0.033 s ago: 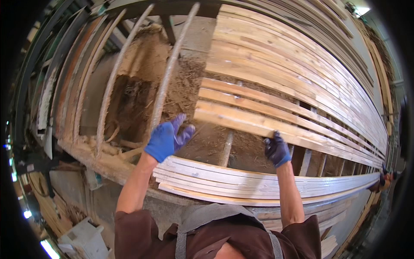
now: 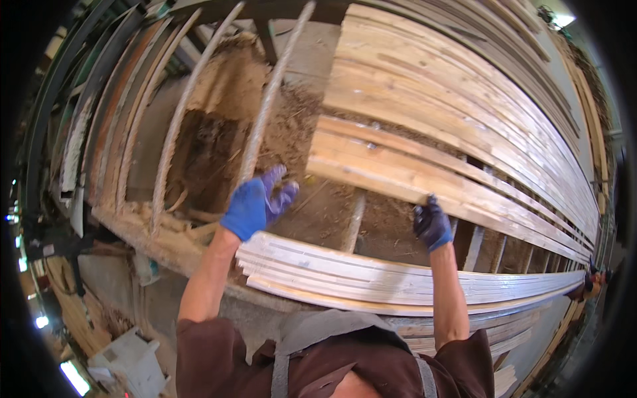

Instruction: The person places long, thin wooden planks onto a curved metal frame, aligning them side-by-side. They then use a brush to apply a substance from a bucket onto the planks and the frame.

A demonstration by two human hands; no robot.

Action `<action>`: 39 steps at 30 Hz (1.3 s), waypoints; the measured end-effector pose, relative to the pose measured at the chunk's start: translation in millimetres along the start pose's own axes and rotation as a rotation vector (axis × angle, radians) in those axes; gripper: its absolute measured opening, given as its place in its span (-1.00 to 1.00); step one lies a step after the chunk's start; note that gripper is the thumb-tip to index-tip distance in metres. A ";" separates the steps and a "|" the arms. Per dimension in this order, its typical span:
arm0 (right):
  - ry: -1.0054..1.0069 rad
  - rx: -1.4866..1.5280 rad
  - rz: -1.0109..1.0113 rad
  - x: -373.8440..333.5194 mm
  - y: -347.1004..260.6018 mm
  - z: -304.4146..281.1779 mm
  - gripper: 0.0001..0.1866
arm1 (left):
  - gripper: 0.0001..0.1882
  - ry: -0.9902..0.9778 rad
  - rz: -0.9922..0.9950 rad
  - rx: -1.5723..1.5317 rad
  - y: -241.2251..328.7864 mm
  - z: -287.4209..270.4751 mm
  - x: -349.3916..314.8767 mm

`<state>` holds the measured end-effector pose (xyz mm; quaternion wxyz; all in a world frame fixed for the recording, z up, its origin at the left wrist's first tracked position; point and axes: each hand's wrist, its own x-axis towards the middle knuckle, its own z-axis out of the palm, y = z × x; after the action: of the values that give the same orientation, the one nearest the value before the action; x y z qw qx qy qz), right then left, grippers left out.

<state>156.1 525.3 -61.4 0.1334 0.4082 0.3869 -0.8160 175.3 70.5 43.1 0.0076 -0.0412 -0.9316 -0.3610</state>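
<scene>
Several long pale wooden boards lie side by side, running away to the right. My right hand (image 2: 432, 224), in a dark purple and blue glove, has its curled fingers against the near edge of the closest wooden board (image 2: 371, 171); the undersides of the fingers are hidden. Off the left end of that board, my left hand (image 2: 260, 202) hovers in a blue and purple glove. Its fingers are spread and hold nothing. Closer to me, a stack of whitish boards (image 2: 345, 270) lies below both hands.
Metal bars (image 2: 269, 99) cross the frame at left, above sawdust and wood scraps (image 2: 302, 126). A wide row of boards (image 2: 411, 79) fills the far side. A grey box-like object (image 2: 129, 365) stands at lower left. Part of another person (image 2: 594, 282) shows at far right.
The closest board has shifted away from me against the board behind it, closing the gap between them. My right hand moved along with it; my left hand stays spread.
</scene>
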 end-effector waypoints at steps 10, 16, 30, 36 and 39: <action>0.013 -0.133 0.113 30.4 -2.7 -28.0 -0.90 | -0.64 0.073 -0.396 -0.520 -110.6 -31.3 -155.6; -0.197 -0.092 0.171 7.4 -35.6 -23.2 -0.66 | -0.57 -0.085 -0.269 -0.369 -64.9 -13.1 -143.1; -0.273 -0.698 -0.166 -225.3 -33.5 -34.3 -0.60 | -0.49 -0.179 -0.383 -0.076 -5.1 72.5 -18.2; -0.257 -1.358 -0.068 -195.6 7.9 -18.1 -0.59 | -0.44 -0.194 -0.471 -0.398 -5.2 73.9 0.0; -0.269 -1.411 -0.040 -173.6 22.2 -6.5 -0.53 | -0.45 -0.190 -0.489 -0.567 -27.9 79.8 -2.9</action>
<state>281.2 498.3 58.1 0.3970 0.1133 0.8098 -0.4168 177.2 103.4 -34.8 -0.1769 0.1485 -0.7736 -0.5901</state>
